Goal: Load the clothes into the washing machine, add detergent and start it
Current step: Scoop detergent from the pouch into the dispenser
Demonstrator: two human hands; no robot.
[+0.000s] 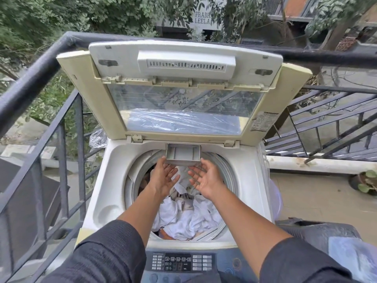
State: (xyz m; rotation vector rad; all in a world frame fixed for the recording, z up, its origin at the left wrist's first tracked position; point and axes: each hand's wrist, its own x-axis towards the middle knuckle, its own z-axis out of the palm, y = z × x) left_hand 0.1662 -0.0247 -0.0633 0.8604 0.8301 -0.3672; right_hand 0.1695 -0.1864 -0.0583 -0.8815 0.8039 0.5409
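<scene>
The washing machine (179, 180) is seen with its lid (183, 94) tipped up. White clothes (189, 217) are piled in the drum. The small grey detergent drawer (182, 155) is pulled out over it, lying sideways and empty. It is touched underneath by the left hand (164, 177) and right hand (205, 177), fingers straight, nothing gripped.

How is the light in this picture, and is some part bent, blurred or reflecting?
Head view: soft daylight, no hard shadows; the wide lens bends the railing and the lid edges; the lid's glass mirrors branches, and plastic film shines below it; both hands at the detergent drawer look sharp; the control panel is slightly soft.
</scene>
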